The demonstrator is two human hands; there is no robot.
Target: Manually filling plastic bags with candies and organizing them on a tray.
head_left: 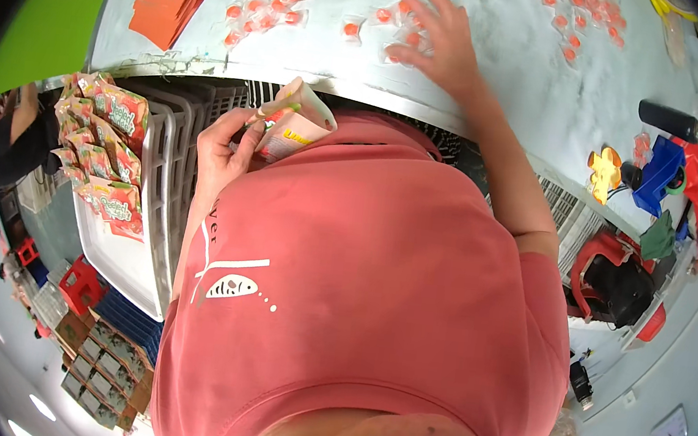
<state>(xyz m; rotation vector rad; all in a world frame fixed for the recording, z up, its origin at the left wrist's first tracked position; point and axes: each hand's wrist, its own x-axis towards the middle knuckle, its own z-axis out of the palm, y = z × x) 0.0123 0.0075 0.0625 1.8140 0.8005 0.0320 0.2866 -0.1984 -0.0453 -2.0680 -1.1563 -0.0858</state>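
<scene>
My left hand (229,144) is closed on the edge of a small printed pouch (294,134), held in front of my shirt with its mouth gaping. What lies inside the pouch cannot be seen. Over the white table (339,68), my right hand (445,45) is spread, its fingers reaching among a small group of individually wrapped red candies (383,16). Thumb and fingers are apart there, and no candy shows in their grip. One wrapped candy (352,28) lies a little left of that group. Another cluster of wrapped candies (267,7) sits further left.
Flat orange-red pouches (171,4) are stacked at the table's far left. A larger candy pile (587,17) lies at the far right. Filled pouches (106,146) stand in a white crate (151,240) at my left. A dark bottle (672,121) and a blue holder (660,176) are at right.
</scene>
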